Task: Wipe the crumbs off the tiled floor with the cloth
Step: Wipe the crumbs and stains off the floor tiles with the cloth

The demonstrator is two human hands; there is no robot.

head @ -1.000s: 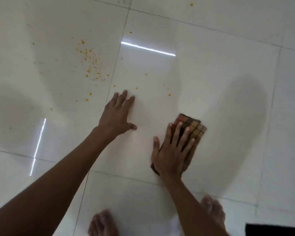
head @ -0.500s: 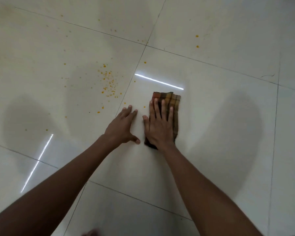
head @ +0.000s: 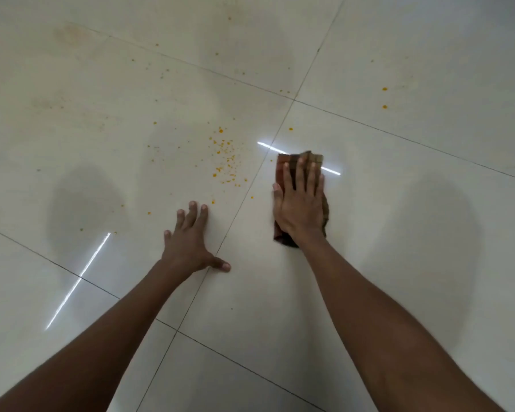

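Glossy cream tiled floor (head: 399,263), thin dark grout lines, 2 bright light streaks reflected. Left hand (head: 191,242): flat on tile, fingers spread, thumb out to right. Orange crumbs (head: 226,162): fine granular scatter, far of left hand, w/ strays farther right. Cloth (head: 298,162): folded plaid, brown/tan, rectangular, long axis near-to-far, right of grout line. Right hand (head: 299,203): pressed flat on cloth, fingers straight, pointing far.
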